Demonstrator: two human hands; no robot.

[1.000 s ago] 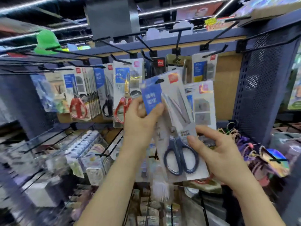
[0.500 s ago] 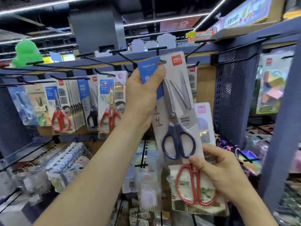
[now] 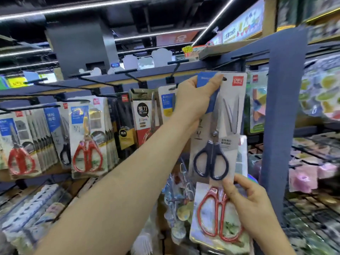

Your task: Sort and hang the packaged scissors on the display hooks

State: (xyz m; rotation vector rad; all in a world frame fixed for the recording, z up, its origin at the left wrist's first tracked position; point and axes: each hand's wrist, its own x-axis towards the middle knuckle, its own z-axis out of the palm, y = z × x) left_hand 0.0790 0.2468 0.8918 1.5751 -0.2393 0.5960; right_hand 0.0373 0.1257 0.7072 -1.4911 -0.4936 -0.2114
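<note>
Lifts the grey-and-blue card pack of navy-handled scissors (image 3: pixel 217 126) from mid-shelf up to the black metal display hooks (image 3: pixel 176 69), left hand (image 3: pixel 195 96) pinching its top, right hand (image 3: pixel 252 203) gripping its foot plus a red-handled scissors pack (image 3: pixel 211 218), threading likely next.

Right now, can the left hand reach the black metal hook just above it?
Probably yes: the left hand, gripping the navy-handled scissors card, sits just below the black metal hook, nothing between them.
</note>
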